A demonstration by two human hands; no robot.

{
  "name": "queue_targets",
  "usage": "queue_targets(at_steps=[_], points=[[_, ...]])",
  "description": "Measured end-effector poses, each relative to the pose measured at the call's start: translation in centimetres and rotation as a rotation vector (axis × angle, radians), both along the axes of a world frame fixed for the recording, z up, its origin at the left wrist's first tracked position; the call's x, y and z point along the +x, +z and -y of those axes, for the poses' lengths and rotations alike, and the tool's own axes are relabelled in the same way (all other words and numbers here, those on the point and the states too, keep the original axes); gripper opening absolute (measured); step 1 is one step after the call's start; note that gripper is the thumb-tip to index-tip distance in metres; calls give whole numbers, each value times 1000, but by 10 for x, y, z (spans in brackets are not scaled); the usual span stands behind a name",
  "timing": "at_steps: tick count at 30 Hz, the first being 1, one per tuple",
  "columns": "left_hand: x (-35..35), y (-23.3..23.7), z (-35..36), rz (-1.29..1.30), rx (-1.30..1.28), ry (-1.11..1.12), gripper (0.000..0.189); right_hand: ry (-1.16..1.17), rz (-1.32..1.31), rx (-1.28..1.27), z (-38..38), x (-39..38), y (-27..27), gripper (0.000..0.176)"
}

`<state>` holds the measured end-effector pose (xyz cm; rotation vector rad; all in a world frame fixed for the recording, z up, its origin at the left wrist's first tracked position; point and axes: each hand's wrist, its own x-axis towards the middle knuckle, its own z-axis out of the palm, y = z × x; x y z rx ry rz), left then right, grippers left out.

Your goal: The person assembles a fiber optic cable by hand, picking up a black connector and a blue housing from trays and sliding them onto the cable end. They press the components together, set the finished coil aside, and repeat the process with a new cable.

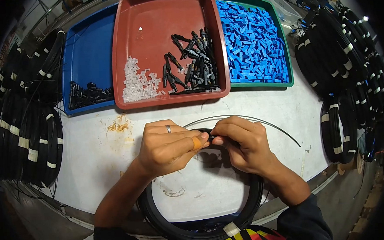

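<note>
My left hand (169,148), with a ring and an orange wrap on the thumb, is closed in a pinch on black cable. My right hand (244,144) pinches at the same spot, its fingertips almost touching the left thumb. A small dark piece shows between the fingertips, too covered to make out. The coil of black cable (257,194) hangs below both hands, over the table edge and against my body, with a white tape band (231,229) near its bottom. One loose cable end (284,134) curves out to the right behind my right hand.
On the white table (94,168) stand a blue tray (90,51) with black parts, a red tray (152,18) with clear pieces and black connectors, and a green tray (290,67) full of blue clips (253,43). Taped cable coils hang left (26,141) and right (340,125).
</note>
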<state>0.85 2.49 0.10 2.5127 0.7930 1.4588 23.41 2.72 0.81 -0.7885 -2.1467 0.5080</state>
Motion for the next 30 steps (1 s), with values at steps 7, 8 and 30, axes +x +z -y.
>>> queue_targets(at_steps=[7, 8, 30], points=[[0, 0, 1, 60, -100, 33, 15, 28, -142, 26, -5, -6, 3, 25], [0, 0, 2, 61, -101, 31, 15, 26, -142, 26, -4, -5, 2, 25], [-1, 2, 2, -73, 68, -20, 14, -12, -47, -27, 0, -3, 0, 27]])
